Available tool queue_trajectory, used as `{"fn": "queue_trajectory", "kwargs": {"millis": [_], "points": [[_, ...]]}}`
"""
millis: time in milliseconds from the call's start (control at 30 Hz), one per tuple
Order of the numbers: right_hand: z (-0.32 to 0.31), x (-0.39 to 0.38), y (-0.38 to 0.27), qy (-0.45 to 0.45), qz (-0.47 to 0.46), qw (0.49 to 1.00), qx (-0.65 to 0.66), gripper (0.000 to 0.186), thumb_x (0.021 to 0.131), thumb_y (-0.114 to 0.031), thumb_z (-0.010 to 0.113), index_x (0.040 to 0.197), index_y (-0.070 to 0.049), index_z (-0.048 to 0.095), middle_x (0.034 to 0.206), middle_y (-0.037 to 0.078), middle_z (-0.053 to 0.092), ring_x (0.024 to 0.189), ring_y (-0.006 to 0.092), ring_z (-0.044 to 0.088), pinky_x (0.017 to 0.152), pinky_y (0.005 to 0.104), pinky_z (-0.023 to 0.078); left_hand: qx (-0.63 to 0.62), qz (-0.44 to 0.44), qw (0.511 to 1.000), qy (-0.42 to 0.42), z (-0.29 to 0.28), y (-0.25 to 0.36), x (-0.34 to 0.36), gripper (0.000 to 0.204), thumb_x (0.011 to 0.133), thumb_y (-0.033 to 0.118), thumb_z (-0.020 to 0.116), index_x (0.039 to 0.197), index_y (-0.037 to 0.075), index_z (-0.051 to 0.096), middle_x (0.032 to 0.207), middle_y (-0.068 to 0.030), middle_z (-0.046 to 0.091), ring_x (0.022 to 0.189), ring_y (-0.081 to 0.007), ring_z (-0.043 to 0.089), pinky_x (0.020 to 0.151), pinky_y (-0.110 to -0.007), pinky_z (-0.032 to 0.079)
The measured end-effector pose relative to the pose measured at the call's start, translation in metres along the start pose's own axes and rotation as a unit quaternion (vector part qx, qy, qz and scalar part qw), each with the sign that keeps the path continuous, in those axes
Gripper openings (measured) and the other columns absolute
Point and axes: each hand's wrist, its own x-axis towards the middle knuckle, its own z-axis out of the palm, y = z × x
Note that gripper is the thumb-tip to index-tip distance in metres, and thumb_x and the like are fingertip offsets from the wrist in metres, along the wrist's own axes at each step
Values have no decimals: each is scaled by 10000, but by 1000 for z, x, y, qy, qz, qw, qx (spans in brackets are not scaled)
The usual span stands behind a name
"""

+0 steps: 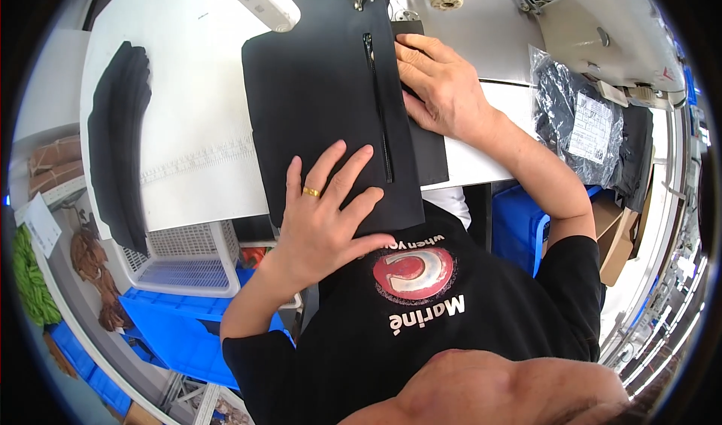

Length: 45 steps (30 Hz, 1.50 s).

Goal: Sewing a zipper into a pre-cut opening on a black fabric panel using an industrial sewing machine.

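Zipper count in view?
1. The zipper runs lengthwise in the black panel, nearer its right edge, between the left hand and the right hand. Any in the black fabric stack at left would be hidden.

Black short-sleeved T-shirt (511, 293) | round red-white print (416, 273) | white lettering (429, 314) | gold ring (310, 192)

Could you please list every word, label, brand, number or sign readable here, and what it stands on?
Black shirt: pale lettering beside a red emblem, legible, not copied.
White label on clear plastic bag: too small to read.
Ruler scale on white table: too small.
White bar, top: small marks, unreadable.
Pale sheet, far left: too blurred.
Black zippered panel: no lettering visible.
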Motion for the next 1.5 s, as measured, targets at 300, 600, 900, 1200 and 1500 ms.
{"fn": "queue_trajectory", "kwargs": {"millis": [300, 600, 900, 1200, 1500], "points": [[-3, 0, -1, -15, 5, 1000, 10, 430, 701, -158, 725, 1096, -23, 622, 1175, 106, 618, 1137, 291, 549, 920, 388, 486, 42, 16, 995, 94, 3, -50, 68, 291, 801, 202, 721, 1047, 58, 665, 1100, -55, 621, 1053, -241, 599, 968, -479, 405], [-2, 0, 0, -22, 9, 1000, 13, 367, 721, -176, 713, 1043, -17, 636, 1158, 118, 624, 1152, 296, 538, 929, 393, 481, 40, 20, 986, 163, 16, -80, 100, 221, 784, 100, 725, 1001, 68, 697, 971, -26, 611, 828, -189, 580, 752, -315, 506], [0, 1, -2, -14, 13, 1000, 13, 319, 714, -177, 716, 981, -17, 645, 1153, 114, 626, 1150, 286, 540, 923, 396, 480, 44, 20, 982, 184, 20, -81, 99, 235, 787, 113, 730, 1022, 105, 729, 952, -11, 636, 816, -158, 594, 715, -287, 499], [-2, 2, -1, -17, 13, 1000, 14, 371, 715, -186, 716, 1041, -27, 638, 1170, 101, 621, 1118, 277, 542, 888, 393, 485, 110, 53, 979, 162, 21, -85, 97, 318, 758, 168, 751, 1069, 133, 689, 1066, -24, 589, 941, -201, 568, 839, -339, 483], [-6, 0, -5, -29, 29, 999, 24, 404, 724, -192, 711, 1091, -45, 627, 1204, 86, 607, 1126, 274, 527, 894, 398, 447, 136, 58, 981, 128, 17, -81, 92, 419, 748, 328, 749, 1118, 156, 653, 1193, -10, 556, 1038, -190, 516, 946, -411, 386]]}}
